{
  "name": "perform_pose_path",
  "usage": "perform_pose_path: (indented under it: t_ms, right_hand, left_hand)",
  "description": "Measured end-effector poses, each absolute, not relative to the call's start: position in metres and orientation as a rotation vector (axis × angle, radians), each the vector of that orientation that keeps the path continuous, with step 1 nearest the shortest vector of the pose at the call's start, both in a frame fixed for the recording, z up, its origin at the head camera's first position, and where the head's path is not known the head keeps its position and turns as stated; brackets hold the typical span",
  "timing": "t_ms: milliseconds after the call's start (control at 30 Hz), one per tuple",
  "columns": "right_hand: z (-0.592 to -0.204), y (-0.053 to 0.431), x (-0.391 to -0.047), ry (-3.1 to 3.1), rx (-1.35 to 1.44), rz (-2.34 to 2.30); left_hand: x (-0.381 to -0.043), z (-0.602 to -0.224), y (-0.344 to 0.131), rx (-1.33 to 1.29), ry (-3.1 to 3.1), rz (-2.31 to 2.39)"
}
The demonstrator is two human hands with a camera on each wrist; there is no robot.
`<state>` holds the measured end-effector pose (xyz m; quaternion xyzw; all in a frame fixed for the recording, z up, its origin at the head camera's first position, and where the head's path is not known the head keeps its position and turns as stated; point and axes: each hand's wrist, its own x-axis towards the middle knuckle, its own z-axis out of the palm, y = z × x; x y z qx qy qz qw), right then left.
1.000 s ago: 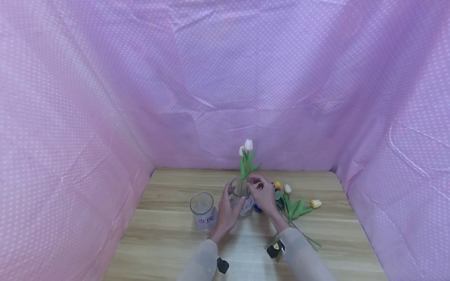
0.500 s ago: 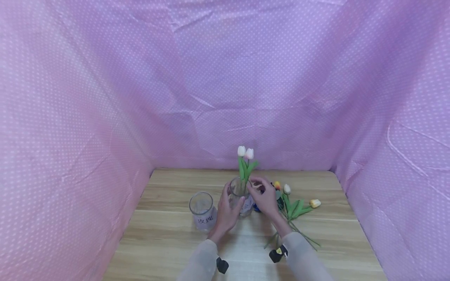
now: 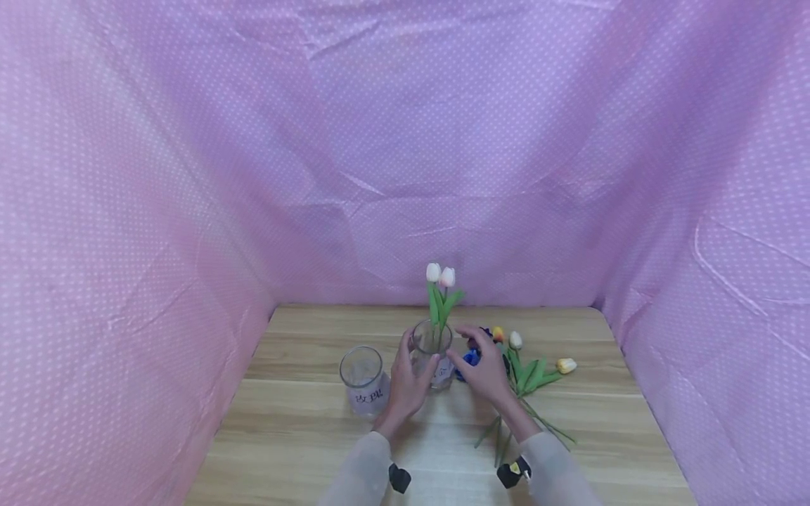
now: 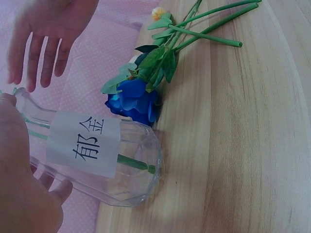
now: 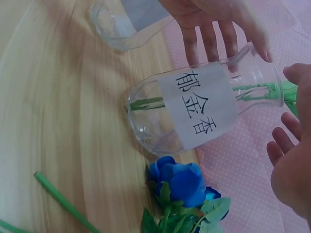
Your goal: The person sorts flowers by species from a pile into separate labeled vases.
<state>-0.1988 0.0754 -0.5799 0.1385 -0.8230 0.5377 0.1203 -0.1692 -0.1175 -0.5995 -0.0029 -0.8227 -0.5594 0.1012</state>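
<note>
My left hand [image 3: 410, 383] grips a clear glass vase [image 5: 146, 128] around its upper body, thumb in front and fingers behind. The vase stands on the table and bears a white paper label [image 5: 199, 104] with black characters. Two artificial tulips [image 3: 448, 277], white and pale pink, rise out of it, their green stems [image 4: 132, 162] showing through the glass. Just right of the rim is my right hand [image 3: 487, 369], fingers loosely bent and apart from the vase, holding nothing. Blue roses [image 5: 180, 182] lie close beside the vase, partly behind my right hand in the head view.
A second labelled glass vase [image 3: 365, 393] stands to the left, with no flowers in it. Right of my right hand, several flowers lie with crossed stems, among them a white tulip [image 3: 515, 340], a yellow one [image 3: 566, 365] and an orange-yellow one [image 3: 498, 334]. Pink dotted cloth [image 3: 405, 176] surrounds the table.
The pink-white tulip has sunk lower into the vase, level with the other one. My right hand has let go of it and moved right, away from the rim. The left hand stays put.
</note>
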Motion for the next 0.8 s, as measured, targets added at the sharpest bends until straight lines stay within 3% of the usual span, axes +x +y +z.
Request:
perform_pose_path:
  t_ms: [600,800]
  right_hand:
    - [-0.593,0.101,-0.169,-2.464,0.355,1.502]
    - [-0.617,0.12,-0.165,-2.36,0.444,1.492]
  left_hand:
    - [-0.172,-0.603,-0.12,-0.02,-2.443,-1.645]
    - [-0.173,-0.602,-0.121,-0.007,-2.459,-1.64]
